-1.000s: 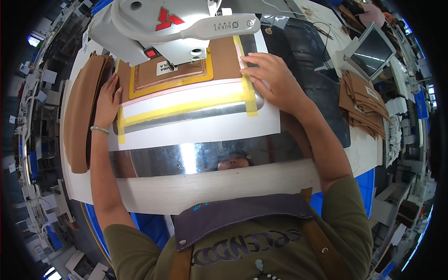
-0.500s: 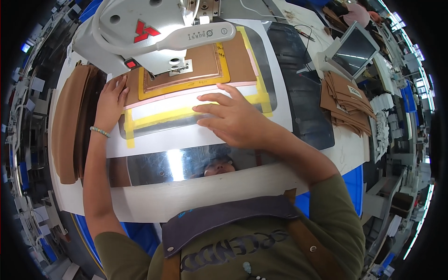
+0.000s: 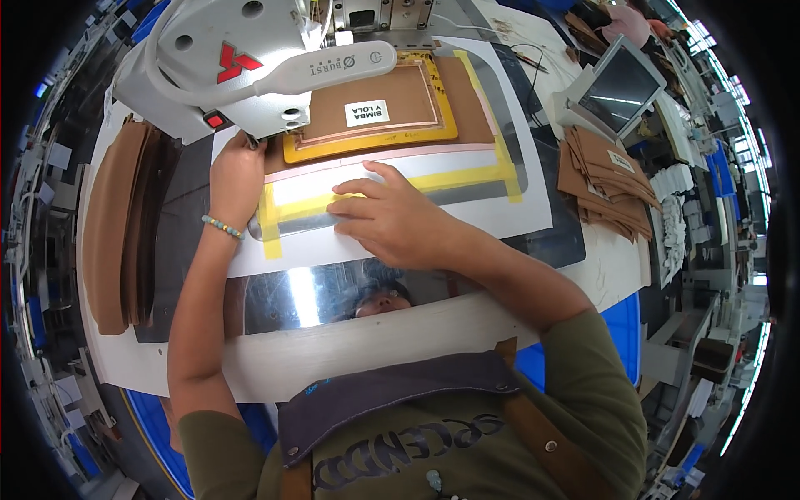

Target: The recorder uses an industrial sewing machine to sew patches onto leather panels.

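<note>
A white sewing machine head (image 3: 217, 67) overhangs a white board (image 3: 529, 212) carrying a brown sheet (image 3: 475, 117), bordered by pink and yellow tape (image 3: 450, 179). A yellow frame (image 3: 442, 129) with a labelled brown panel (image 3: 404, 96) sits on the sheet. My left hand (image 3: 236, 175), in a bead bracelet, is at the sheet's left edge under the machine head, fingers curled; what they grip is too small to make out. My right hand (image 3: 383, 218) has spread fingers, resting on or just over the lower taped strip.
Brown pieces (image 3: 112, 217) lie stacked at left, more (image 3: 600, 179) at right beside a small screen (image 3: 621, 87) and cables (image 3: 537, 62). A shiny metal plate (image 3: 292, 296) lies along the front. Blue bins (image 3: 617, 333) sit below. A person in pink (image 3: 625, 25) is at upper right.
The board and frame have shifted right beneath the machine. My right hand has left the right edge for the lower middle; my left hand has moved right, its fingers now more curled.
</note>
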Action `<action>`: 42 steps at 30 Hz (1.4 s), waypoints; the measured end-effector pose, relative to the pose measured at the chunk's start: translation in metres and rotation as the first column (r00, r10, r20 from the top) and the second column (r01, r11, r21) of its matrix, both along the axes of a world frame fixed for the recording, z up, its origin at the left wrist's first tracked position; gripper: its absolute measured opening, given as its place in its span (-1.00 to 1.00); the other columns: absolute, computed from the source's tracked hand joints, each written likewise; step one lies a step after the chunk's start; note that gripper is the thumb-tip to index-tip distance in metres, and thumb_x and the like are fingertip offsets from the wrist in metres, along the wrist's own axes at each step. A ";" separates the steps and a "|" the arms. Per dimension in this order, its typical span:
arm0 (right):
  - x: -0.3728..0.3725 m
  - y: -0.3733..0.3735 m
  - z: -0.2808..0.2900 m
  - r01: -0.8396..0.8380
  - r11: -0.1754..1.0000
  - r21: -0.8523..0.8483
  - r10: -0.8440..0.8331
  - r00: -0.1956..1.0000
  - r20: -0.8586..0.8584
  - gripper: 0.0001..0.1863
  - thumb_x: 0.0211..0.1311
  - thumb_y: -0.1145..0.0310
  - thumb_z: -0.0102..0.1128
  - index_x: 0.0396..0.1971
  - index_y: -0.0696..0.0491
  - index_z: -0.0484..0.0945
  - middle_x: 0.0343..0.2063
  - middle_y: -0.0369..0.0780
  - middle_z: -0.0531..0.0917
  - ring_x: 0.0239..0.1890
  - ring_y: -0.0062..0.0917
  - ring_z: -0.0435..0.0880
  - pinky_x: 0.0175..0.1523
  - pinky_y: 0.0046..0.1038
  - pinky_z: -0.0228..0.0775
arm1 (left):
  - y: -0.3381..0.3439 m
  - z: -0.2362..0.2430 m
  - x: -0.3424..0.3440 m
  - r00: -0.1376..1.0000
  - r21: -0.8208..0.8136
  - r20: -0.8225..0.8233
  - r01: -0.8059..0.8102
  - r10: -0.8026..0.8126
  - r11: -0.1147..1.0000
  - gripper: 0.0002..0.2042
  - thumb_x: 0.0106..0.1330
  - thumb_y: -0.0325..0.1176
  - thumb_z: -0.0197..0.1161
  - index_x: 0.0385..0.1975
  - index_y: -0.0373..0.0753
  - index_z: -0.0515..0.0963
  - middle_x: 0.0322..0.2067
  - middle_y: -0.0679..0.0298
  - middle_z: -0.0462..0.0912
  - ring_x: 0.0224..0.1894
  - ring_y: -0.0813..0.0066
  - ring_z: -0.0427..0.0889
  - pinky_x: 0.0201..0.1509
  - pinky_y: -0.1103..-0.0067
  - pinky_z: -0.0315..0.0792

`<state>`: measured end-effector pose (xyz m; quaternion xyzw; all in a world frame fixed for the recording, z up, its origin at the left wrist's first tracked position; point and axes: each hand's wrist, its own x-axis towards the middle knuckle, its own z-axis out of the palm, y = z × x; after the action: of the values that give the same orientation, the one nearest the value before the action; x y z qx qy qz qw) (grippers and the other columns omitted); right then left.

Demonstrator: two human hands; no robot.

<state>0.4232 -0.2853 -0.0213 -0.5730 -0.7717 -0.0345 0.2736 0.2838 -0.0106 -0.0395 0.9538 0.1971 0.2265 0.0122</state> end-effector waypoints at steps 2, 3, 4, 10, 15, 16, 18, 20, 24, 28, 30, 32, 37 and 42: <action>0.000 0.002 -0.001 -0.010 1.000 -0.001 0.010 1.000 -0.015 -0.81 0.20 0.47 0.35 -0.18 0.04 0.75 0.04 -0.22 0.71 0.36 -0.31 0.54 0.55 0.11 0.13 | 0.005 0.006 -0.005 0.996 -0.155 0.057 -0.053 0.062 0.987 -0.81 0.43 -0.42 0.25 -0.11 -0.37 0.72 -0.21 -0.08 0.74 -0.19 -0.13 0.71 -0.08 0.12 0.60; -0.001 0.002 -0.001 -0.008 1.000 -0.003 0.008 1.000 -0.018 -0.81 0.19 0.48 0.35 -0.17 0.04 0.75 0.04 -0.22 0.71 0.36 -0.30 0.54 0.55 0.11 0.13 | 0.014 0.010 -0.007 0.997 -0.276 0.061 -0.020 0.038 0.961 -0.80 0.44 -0.42 0.24 -0.10 -0.40 0.69 -0.23 -0.12 0.73 -0.19 -0.20 0.70 -0.09 0.12 0.58; -0.002 0.002 0.000 -0.026 1.000 -0.003 0.026 0.999 -0.021 -0.81 0.19 0.48 0.35 -0.17 0.04 0.75 0.04 -0.22 0.71 0.36 -0.30 0.54 0.55 0.11 0.13 | 0.022 0.013 -0.011 0.998 -0.393 0.065 0.005 0.022 0.920 -0.79 0.44 -0.42 0.22 -0.09 -0.43 0.66 -0.25 -0.16 0.71 -0.19 -0.26 0.69 -0.10 0.11 0.57; 0.004 0.000 0.008 0.020 0.998 -0.057 -0.023 0.999 -0.045 -0.78 0.22 0.53 0.31 -0.15 0.04 0.75 0.03 -0.26 0.73 0.36 -0.31 0.56 0.58 0.17 0.13 | 0.087 0.044 -0.082 0.990 -0.472 0.024 -0.109 0.137 0.875 -0.65 0.48 -0.43 0.25 0.21 -0.34 0.60 -0.50 0.16 0.57 -0.43 0.33 0.53 -0.20 0.41 0.46; 0.005 0.001 0.015 -0.005 0.997 -0.079 0.003 1.000 -0.026 -0.78 0.23 0.55 0.31 -0.14 0.06 0.76 0.04 -0.26 0.74 0.37 -0.32 0.56 0.59 0.12 0.13 | 0.094 0.040 -0.133 0.978 -0.818 0.184 0.094 0.103 0.567 -0.58 0.55 -0.45 0.20 0.38 -0.26 0.56 -0.23 0.41 0.72 -0.10 0.63 0.61 0.15 0.62 0.45; 0.005 0.000 0.016 0.017 0.996 -0.088 -0.018 1.000 -0.014 -0.78 0.24 0.54 0.32 -0.12 0.06 0.76 0.05 -0.26 0.75 0.37 -0.32 0.56 0.59 0.11 0.14 | 0.088 0.041 -0.130 0.964 -0.875 0.177 0.062 0.198 0.481 -0.56 0.58 -0.43 0.20 0.42 -0.29 0.52 -0.04 0.33 0.79 0.04 0.61 0.65 0.29 0.62 0.45; 0.005 0.000 0.015 0.034 0.995 -0.096 -0.034 0.999 -0.001 -0.76 0.26 0.54 0.33 -0.08 0.04 0.77 0.08 -0.25 0.75 0.36 -0.31 0.57 0.60 0.08 0.14 | 0.082 0.035 -0.123 0.935 -0.946 0.232 0.151 0.270 0.288 -0.55 0.60 -0.39 0.22 0.44 -0.32 0.49 0.13 0.24 0.76 0.17 0.57 0.65 0.36 0.57 0.45; 0.003 0.002 0.018 0.000 0.995 -0.103 0.001 1.000 0.007 -0.75 0.26 0.55 0.33 -0.08 0.04 0.77 0.08 -0.25 0.75 0.36 -0.30 0.58 0.60 0.08 0.14 | 0.073 0.029 -0.115 0.896 -0.954 0.282 0.224 0.343 0.198 -0.54 0.56 -0.43 0.26 0.42 -0.33 0.50 0.17 0.22 0.74 0.19 0.51 0.66 0.34 0.57 0.48; 0.002 0.000 0.021 -0.005 0.994 -0.108 0.007 1.000 0.020 -0.73 0.23 0.58 0.32 -0.08 0.04 0.75 0.07 -0.22 0.75 0.34 -0.27 0.60 0.58 0.09 0.16 | 0.065 0.033 -0.077 0.850 -0.929 0.350 0.261 0.394 0.262 -0.56 0.43 -0.62 0.26 0.30 -0.30 0.63 0.20 0.23 0.70 0.17 0.52 0.66 0.23 0.63 0.54; -0.005 0.002 0.021 0.001 0.993 -0.120 0.003 1.000 0.030 -0.73 0.23 0.58 0.29 -0.08 0.08 0.73 0.10 -0.20 0.74 0.33 -0.22 0.61 0.55 0.09 0.20 | 0.082 0.066 -0.110 0.684 -0.764 0.611 0.375 0.400 0.526 -0.51 0.35 -0.73 0.11 0.24 -0.24 0.69 -0.03 0.24 0.74 -0.12 0.59 0.68 -0.09 0.65 0.58; -0.003 0.000 0.020 0.009 0.992 -0.127 -0.006 1.000 0.029 -0.74 0.24 0.58 0.28 -0.08 0.09 0.73 0.10 -0.19 0.75 0.32 -0.21 0.61 0.54 0.09 0.21 | 0.053 0.130 -0.135 0.641 -0.845 0.513 0.261 0.571 0.466 -0.46 0.28 -0.78 0.04 0.19 -0.25 0.72 -0.01 0.16 0.73 -0.08 0.50 0.71 -0.18 0.65 0.57; -0.007 0.000 0.024 0.025 0.993 -0.117 -0.021 0.999 0.033 -0.76 0.30 0.56 0.26 -0.06 0.11 0.72 0.10 -0.17 0.75 0.31 -0.20 0.62 0.53 0.08 0.23 | 0.051 0.154 -0.193 0.573 -0.646 0.717 0.335 0.396 0.686 -0.43 0.32 -0.73 0.03 0.31 -0.25 0.64 0.03 0.29 0.82 -0.55 0.73 0.53 -0.51 0.74 0.38; -0.008 0.002 0.022 -0.004 0.995 -0.096 0.007 1.000 0.028 -0.82 0.41 0.54 0.23 -0.06 0.12 0.72 0.09 -0.16 0.75 0.28 -0.22 0.65 0.56 0.04 0.23 | -0.025 0.167 -0.392 0.310 -0.505 0.826 0.038 0.471 0.862 -0.46 0.29 -0.77 -0.01 0.25 -0.37 0.64 0.16 0.04 0.71 0.20 0.33 0.68 0.13 0.57 0.61; -0.010 0.000 0.024 0.005 0.994 -0.112 -0.003 1.000 0.018 -0.80 0.44 0.52 0.20 -0.04 0.14 0.73 0.10 -0.13 0.75 0.24 -0.22 0.66 0.58 0.02 0.22 | -0.147 0.076 -0.522 -0.143 -0.706 0.708 -0.157 0.692 0.691 -0.40 0.33 -0.80 -0.18 0.40 -0.48 0.44 0.42 -0.06 0.52 0.48 0.12 0.49 0.60 0.31 0.38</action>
<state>0.4129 -0.2850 0.0025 -0.5885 -0.7738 0.0032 0.2342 -0.2378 -0.1576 0.0369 0.3727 0.4837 0.7505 0.2527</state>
